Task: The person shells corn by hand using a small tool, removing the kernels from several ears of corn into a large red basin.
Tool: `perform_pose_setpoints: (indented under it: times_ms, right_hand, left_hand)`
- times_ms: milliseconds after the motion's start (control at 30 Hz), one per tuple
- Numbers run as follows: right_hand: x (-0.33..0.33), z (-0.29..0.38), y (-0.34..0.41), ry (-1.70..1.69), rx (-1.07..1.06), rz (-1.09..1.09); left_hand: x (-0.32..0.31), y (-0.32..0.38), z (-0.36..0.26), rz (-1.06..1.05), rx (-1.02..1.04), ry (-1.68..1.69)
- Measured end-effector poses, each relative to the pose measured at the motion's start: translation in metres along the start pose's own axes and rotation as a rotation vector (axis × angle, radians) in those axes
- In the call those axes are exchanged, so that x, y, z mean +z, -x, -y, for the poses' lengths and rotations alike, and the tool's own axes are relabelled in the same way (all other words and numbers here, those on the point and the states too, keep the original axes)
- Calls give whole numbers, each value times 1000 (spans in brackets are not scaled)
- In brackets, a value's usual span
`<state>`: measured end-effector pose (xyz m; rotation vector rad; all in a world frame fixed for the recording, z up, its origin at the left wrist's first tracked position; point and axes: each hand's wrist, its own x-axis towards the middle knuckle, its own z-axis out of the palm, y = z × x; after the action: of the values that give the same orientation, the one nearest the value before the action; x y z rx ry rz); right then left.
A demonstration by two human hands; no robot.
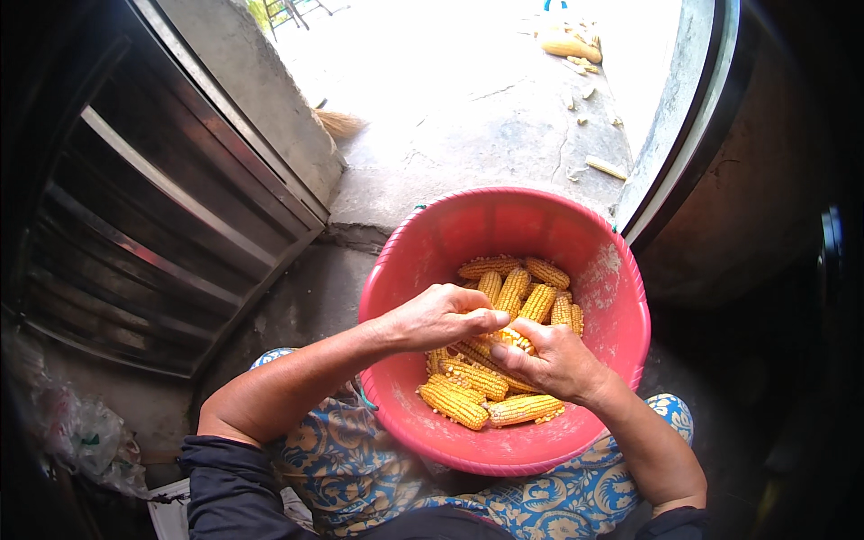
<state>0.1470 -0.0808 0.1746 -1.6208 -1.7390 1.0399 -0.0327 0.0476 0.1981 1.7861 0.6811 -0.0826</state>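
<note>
A large red plastic tub (499, 455) stands between my knees, with several husked ears of yellow corn (459, 405) and some loose kernels inside. Over the heap, my right hand (563, 358) grips one ear of corn (516, 339), its thumb and forefinger around the ear. My left hand (449, 314) is closed just beside it, fingers curled and thumb against the near end of the right hand's fingers. Whether the left fingers also hold the ear is hidden by the hand itself.
A metal door (155, 223) stands at the left, beside a concrete wall end (263, 88). Past the threshold, a straw broom (339, 123) and a bare cob (605, 167) lie on the bright concrete. Farther off is a pile with a large yellow gourd (569, 45). Plastic bags (91, 432) lie lower left.
</note>
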Motion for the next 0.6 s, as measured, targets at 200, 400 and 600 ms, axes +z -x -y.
perform_pose_setpoints:
  times_ms: [200,400,600]
  right_hand:
    - [-6,3,0,11,-101,-120]
    - [1,-8,0,94,-124,-131]
    - [2,-3,-2,114,-110,-114]
  left_hand:
    - [-20,10,-14,115,-9,156]
    - [-6,5,1,36,-1,122]
    - [-2,-5,16,-77,54,68]
